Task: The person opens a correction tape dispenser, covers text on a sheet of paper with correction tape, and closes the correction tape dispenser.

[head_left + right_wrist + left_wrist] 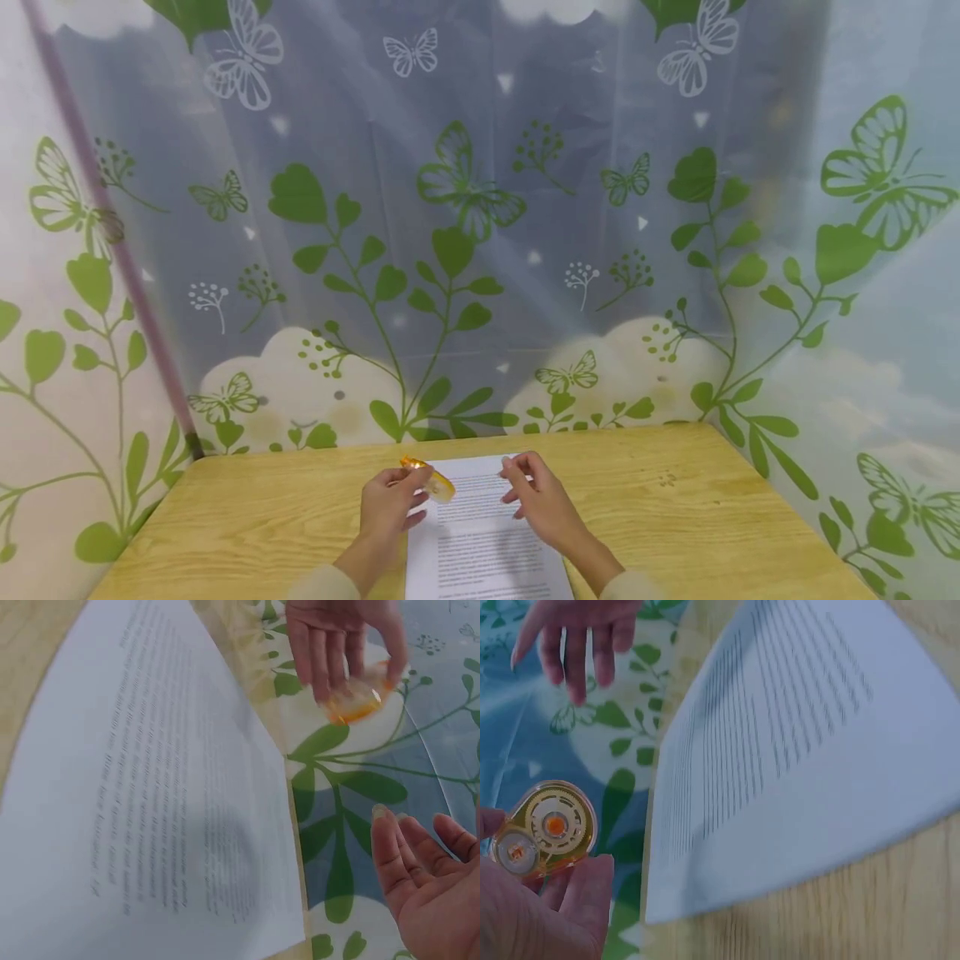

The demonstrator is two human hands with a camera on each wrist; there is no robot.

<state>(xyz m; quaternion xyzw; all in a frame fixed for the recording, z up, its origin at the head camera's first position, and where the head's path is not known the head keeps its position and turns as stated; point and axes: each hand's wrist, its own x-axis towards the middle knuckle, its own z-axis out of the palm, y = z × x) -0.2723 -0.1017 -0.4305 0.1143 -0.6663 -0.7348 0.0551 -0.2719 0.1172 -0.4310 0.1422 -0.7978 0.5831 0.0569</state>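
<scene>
A clear orange correction tape is pinched between the thumb and fingers of my left hand, above the left edge of a printed sheet. The left wrist view shows the two round wheels inside the correction tape. Across the sheet, my right hand hovers over its right side with loosely bent fingers and holds nothing. In the right wrist view the palm of the right hand faces up, apart from the correction tape, which looks blurred there.
Lines of print cover the paper, which lies on a light wooden table. A small dark paw-like mark shows on the tabletop at the right. Behind the table hangs a curtain with leaves and butterflies.
</scene>
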